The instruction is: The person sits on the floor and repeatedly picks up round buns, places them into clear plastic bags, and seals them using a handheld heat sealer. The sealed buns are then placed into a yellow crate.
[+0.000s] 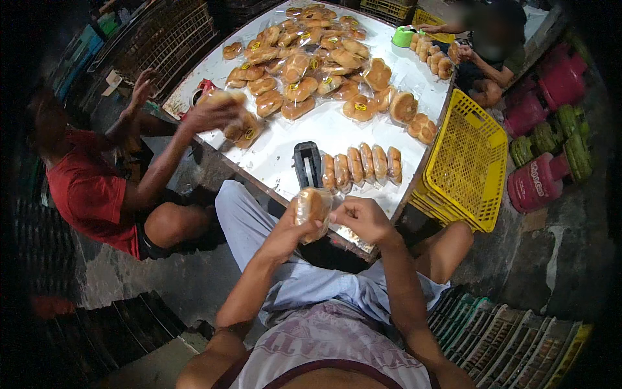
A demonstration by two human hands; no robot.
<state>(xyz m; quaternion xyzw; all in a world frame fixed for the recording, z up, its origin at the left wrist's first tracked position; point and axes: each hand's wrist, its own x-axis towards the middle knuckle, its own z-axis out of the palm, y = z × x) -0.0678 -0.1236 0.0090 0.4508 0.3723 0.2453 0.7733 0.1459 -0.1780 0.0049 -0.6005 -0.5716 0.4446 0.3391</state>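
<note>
My left hand grips a bread roll in a clear plastic bag, held upright over the near edge of the white table. At the bag's right side, the thumb and fingers of my right hand pinch the edge of the plastic. Just beyond the held roll stands a black tape dispenser on the tabletop. To its right, several bagged rolls stand side by side in a row.
A large heap of bagged bread covers the table's far half. A person in a red shirt reaches over bread at left; another person handles rolls near a green tape dispenser. Yellow crates and gas cylinders stand at right.
</note>
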